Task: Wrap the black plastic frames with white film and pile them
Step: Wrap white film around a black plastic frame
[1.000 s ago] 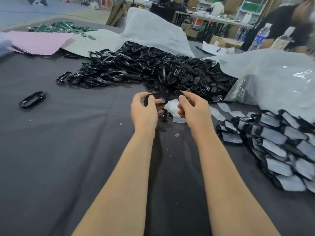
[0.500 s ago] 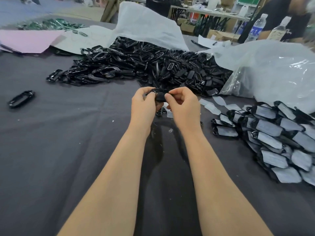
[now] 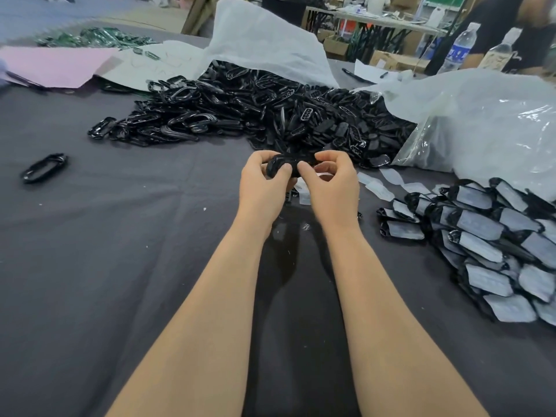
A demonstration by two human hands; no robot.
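Above the dark grey cloth-covered worktop [image 3: 105,266], the left grip [image 3: 261,183] and right grip [image 3: 332,188] together pinch one black oval plastic frame [image 3: 281,167]. Behind it lies a loose heap of bare black frames [image 3: 240,112]. At right sits a pile of film-wrapped frames [image 3: 496,245], with white film strips [image 3: 374,185] just beside it.

Work table [image 3: 120,266], near, covered in dark grey cloth; long light-topped table [image 3: 376,22], far, cluttered, dark legs beneath; cardboard boxes [image 3: 391,60], far right; two water bottles [image 3: 460,46], far right; leaning wooden boards [image 3: 195,13], far centre; blue-grey floor [image 3: 45,13], far left; even indoor light.
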